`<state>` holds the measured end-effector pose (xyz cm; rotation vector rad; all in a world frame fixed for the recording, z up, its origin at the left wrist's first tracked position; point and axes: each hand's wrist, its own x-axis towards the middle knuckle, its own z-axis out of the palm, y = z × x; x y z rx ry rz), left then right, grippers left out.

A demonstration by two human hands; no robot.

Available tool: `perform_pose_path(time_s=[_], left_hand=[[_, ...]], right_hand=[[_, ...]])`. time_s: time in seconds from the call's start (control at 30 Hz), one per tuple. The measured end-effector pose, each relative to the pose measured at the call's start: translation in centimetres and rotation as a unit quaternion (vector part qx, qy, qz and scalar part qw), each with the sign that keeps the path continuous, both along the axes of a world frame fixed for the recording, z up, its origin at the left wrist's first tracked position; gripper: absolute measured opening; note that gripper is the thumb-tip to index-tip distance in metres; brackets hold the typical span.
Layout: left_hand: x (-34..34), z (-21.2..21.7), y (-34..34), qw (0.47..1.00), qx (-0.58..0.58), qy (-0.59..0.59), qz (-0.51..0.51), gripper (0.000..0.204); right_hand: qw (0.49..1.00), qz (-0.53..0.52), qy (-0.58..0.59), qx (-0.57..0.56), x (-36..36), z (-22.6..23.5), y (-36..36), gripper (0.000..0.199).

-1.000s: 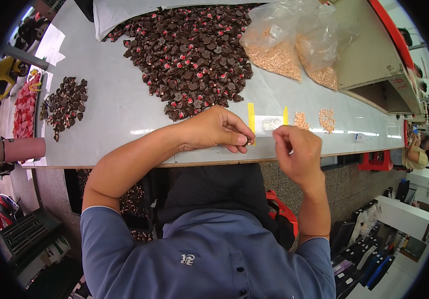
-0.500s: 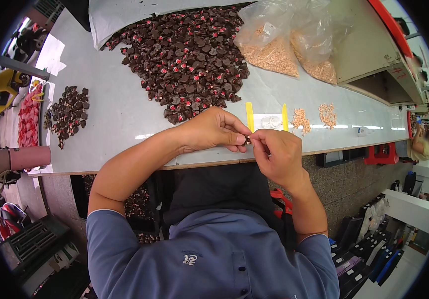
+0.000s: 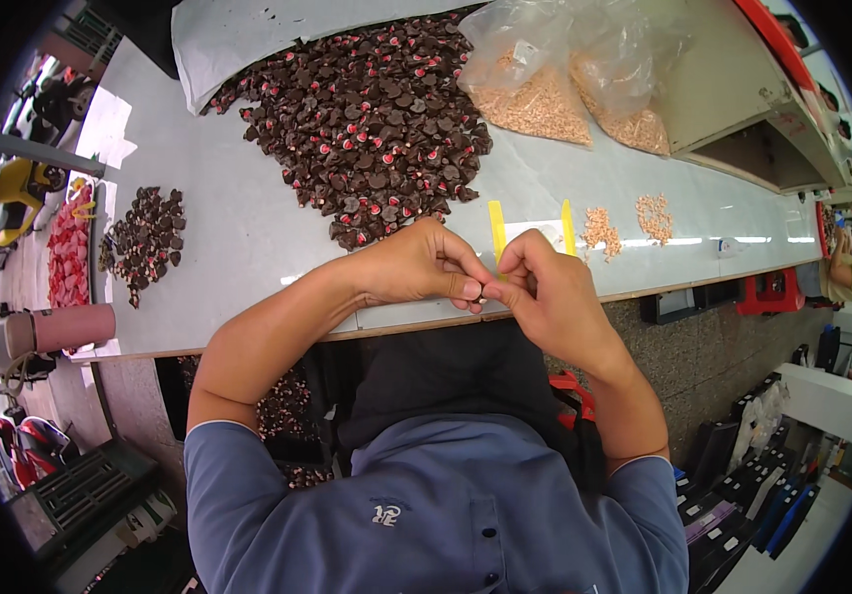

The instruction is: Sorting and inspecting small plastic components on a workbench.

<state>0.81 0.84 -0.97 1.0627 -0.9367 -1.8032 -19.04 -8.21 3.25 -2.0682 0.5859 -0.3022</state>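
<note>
Dark brown, the small piece [image 3: 481,295] is sitting over the table's near edge [image 3: 386,331], our left hand [image 3: 411,265] pinching it, our right hand [image 3: 563,299] curling alongside, grip unclear; we're judging it light, stiff, best side-gripped.

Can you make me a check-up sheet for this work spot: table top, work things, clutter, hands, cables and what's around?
Surface: grey table, shiny in places.
Work things: small dark piece in hand; big dark pile with red bits; smaller dark pile at left.
Clutter: two clear bags of tan bits; two tan heaps; yellow strips.
Hands: left hand has a fingertip grip; right hand close by, contact unclear.
Cables: nothing seen.
Surroundings: pink cylinder at left; red stool at right.
</note>
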Motion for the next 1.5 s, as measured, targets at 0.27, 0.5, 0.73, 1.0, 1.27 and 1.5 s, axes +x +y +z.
perform_pose_path(time_s=[0.27, 0.5, 0.73, 1.0, 1.27, 1.5], left_hand=[[0.0, 0.2, -0.4, 1.0, 0.005, 0.023, 0.014, 0.022], [1.5, 2.2, 0.6, 0.997, -0.054, -0.002, 0.046, 0.023], [7.8, 3.4, 5.0, 0.81, -0.141, -0.426, 0.376, 0.036], [17.8, 1.0, 14.6, 0.374, -0.095, -0.861, 0.333, 0.037], [14.7, 0.5, 12.7, 0.481, -0.195, -0.786, 0.337, 0.036], [10.7, 1.3, 8.9, 0.63, -0.193, -0.715, 0.231, 0.028]], right_hand=[[0.943, -0.215, -0.225, 0.115, -2.6, -0.6, -1.6, 0.008], [0.887, -0.376, -0.26, -0.062, -8.3, -6.0, -6.4, 0.006], [0.872, -0.405, -0.241, -0.133, -11.2, -9.0, -9.6, 0.014], [0.884, -0.373, -0.25, -0.128, -10.0, -9.5, -9.6, 0.015], [0.883, -0.373, -0.252, -0.135, -9.6, -9.1, -9.5, 0.013], [0.887, -0.366, -0.248, -0.135, -9.8, -9.6, -9.5, 0.014]])
